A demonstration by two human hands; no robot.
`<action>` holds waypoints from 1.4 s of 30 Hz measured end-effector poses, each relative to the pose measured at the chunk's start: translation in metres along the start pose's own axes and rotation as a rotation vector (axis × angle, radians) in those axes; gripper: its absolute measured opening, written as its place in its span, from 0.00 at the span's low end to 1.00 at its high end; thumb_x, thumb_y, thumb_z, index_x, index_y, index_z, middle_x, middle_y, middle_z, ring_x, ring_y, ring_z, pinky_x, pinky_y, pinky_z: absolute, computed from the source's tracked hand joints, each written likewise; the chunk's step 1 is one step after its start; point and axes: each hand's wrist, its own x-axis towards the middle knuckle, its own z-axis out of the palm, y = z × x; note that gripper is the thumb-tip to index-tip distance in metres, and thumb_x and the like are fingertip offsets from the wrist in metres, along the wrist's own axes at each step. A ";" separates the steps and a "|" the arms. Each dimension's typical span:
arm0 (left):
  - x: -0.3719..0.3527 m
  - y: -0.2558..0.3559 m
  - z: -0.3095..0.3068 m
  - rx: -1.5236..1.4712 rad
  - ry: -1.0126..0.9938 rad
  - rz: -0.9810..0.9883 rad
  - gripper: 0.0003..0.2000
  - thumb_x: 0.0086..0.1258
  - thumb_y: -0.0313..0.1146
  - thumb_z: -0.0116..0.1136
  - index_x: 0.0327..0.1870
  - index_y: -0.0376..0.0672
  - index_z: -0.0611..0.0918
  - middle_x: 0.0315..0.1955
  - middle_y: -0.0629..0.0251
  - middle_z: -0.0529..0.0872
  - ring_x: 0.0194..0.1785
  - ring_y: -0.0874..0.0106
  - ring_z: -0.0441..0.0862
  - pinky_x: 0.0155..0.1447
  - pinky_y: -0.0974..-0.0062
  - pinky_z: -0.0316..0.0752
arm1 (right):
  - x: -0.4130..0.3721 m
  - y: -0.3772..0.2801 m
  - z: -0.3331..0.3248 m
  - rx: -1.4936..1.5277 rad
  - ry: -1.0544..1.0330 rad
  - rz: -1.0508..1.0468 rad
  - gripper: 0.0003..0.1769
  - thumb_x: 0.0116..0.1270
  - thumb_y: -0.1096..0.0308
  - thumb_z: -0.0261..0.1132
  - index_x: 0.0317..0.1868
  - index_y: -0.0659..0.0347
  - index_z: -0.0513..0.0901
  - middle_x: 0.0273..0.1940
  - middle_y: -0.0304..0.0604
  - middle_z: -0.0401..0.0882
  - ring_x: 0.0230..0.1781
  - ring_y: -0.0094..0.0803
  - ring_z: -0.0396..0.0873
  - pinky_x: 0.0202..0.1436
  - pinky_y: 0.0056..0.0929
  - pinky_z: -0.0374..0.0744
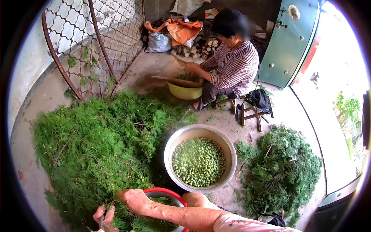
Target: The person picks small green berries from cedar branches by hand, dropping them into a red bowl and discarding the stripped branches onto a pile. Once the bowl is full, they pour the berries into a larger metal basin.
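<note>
Sprig bunch [127, 220] sitting at 6 o'clock, both hands working it beside red-rimmed bowl [164, 191].
Left hand [104, 215] is clenching the bunch's stem end; right hand [135, 199] is lying on the greens, fingers buried, grip unreadable. Steel basin [201, 131] of green berries [199, 161] is sitting just past the bowl at centre. Big foliage pile [96, 147] is spreading at 9 o'clock, smaller pile [282, 170] at 3 o'clock. Another person [232, 65] is sitting at 12 o'clock, hands over yellow basin [185, 92].
</note>
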 end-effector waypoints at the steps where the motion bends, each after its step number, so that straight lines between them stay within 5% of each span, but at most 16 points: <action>1: -0.004 0.019 0.011 0.077 -0.017 0.001 0.08 0.49 0.25 0.64 0.25 0.34 0.75 0.19 0.75 0.75 0.20 0.83 0.65 0.25 0.80 0.63 | 0.000 0.002 0.001 0.018 0.016 -0.002 0.12 0.51 0.78 0.55 0.38 0.61 0.76 0.31 0.52 0.79 0.35 0.48 0.78 0.37 0.41 0.76; 4: -0.008 0.015 0.011 0.169 0.008 0.052 0.09 0.49 0.27 0.65 0.25 0.34 0.76 0.18 0.74 0.75 0.19 0.82 0.66 0.24 0.79 0.62 | 0.001 -0.003 -0.009 0.013 -0.019 -0.016 0.11 0.51 0.79 0.55 0.36 0.60 0.76 0.28 0.51 0.79 0.34 0.49 0.78 0.35 0.42 0.75; 8: 0.023 -0.130 -0.063 -0.036 0.055 0.118 0.10 0.50 0.29 0.64 0.26 0.34 0.76 0.17 0.74 0.75 0.18 0.80 0.66 0.24 0.78 0.62 | 0.004 -0.001 -0.007 0.122 0.071 -0.056 0.10 0.51 0.79 0.56 0.34 0.59 0.77 0.27 0.50 0.79 0.33 0.49 0.79 0.33 0.42 0.75; 13: -0.011 0.012 0.024 0.267 0.235 0.355 0.12 0.52 0.30 0.67 0.21 0.40 0.73 0.13 0.75 0.71 0.16 0.81 0.63 0.23 0.81 0.61 | 0.003 -0.004 -0.009 0.126 0.100 -0.046 0.09 0.51 0.79 0.56 0.33 0.59 0.77 0.28 0.51 0.80 0.33 0.49 0.79 0.33 0.42 0.76; 17: -0.014 0.036 0.023 0.266 0.040 0.013 0.14 0.50 0.34 0.70 0.19 0.41 0.73 0.11 0.75 0.71 0.15 0.81 0.62 0.23 0.82 0.60 | 0.000 -0.008 -0.017 0.151 0.090 -0.016 0.10 0.49 0.80 0.56 0.32 0.59 0.78 0.28 0.51 0.80 0.34 0.49 0.79 0.34 0.41 0.76; 18: -0.010 0.004 0.013 0.357 0.055 0.083 0.16 0.50 0.39 0.68 0.19 0.38 0.74 0.11 0.74 0.71 0.14 0.82 0.63 0.22 0.82 0.59 | 0.002 -0.005 -0.016 0.172 0.093 -0.026 0.10 0.48 0.80 0.55 0.32 0.60 0.78 0.28 0.51 0.80 0.33 0.49 0.79 0.34 0.41 0.76; 23: -0.024 0.073 0.052 0.199 -0.014 -0.052 0.16 0.50 0.36 0.65 0.34 0.32 0.78 0.18 0.75 0.72 0.19 0.84 0.63 0.25 0.85 0.58 | 0.004 -0.001 -0.005 0.132 0.136 -0.058 0.07 0.49 0.79 0.57 0.31 0.62 0.75 0.27 0.50 0.78 0.32 0.50 0.78 0.32 0.42 0.75; 25: -0.026 0.066 0.053 0.175 -0.012 -0.063 0.16 0.52 0.35 0.63 0.37 0.31 0.79 0.18 0.74 0.73 0.20 0.83 0.64 0.25 0.85 0.59 | 0.004 -0.003 -0.005 0.118 0.119 -0.050 0.08 0.49 0.79 0.57 0.31 0.63 0.76 0.29 0.50 0.79 0.33 0.49 0.78 0.34 0.41 0.75; 26: -0.023 0.048 0.045 0.251 -0.090 0.094 0.15 0.53 0.32 0.62 0.40 0.32 0.80 0.19 0.73 0.74 0.21 0.84 0.66 0.25 0.85 0.59 | 0.005 -0.004 -0.006 0.110 0.097 -0.035 0.09 0.48 0.80 0.57 0.32 0.63 0.77 0.30 0.50 0.80 0.34 0.48 0.79 0.36 0.41 0.76; 29: -0.026 0.063 0.048 0.216 -0.083 -0.106 0.09 0.55 0.27 0.60 0.33 0.30 0.81 0.21 0.71 0.77 0.22 0.83 0.67 0.27 0.83 0.62 | 0.005 -0.008 -0.009 0.114 0.070 -0.019 0.10 0.48 0.80 0.57 0.33 0.63 0.78 0.33 0.50 0.81 0.36 0.48 0.79 0.38 0.41 0.77; 32: -0.018 0.038 0.039 0.162 -0.087 0.184 0.07 0.56 0.23 0.59 0.33 0.30 0.81 0.22 0.66 0.80 0.27 0.80 0.73 0.34 0.82 0.67 | 0.005 -0.013 -0.010 0.133 0.084 -0.001 0.09 0.49 0.81 0.57 0.33 0.64 0.77 0.33 0.51 0.81 0.36 0.49 0.79 0.38 0.41 0.77; 42: -0.022 0.071 0.048 0.132 -0.059 0.022 0.11 0.53 0.25 0.60 0.36 0.28 0.79 0.24 0.65 0.81 0.27 0.80 0.73 0.35 0.83 0.69 | 0.009 -0.017 -0.007 0.130 0.092 -0.038 0.10 0.47 0.80 0.56 0.32 0.64 0.78 0.33 0.52 0.80 0.36 0.49 0.79 0.38 0.40 0.77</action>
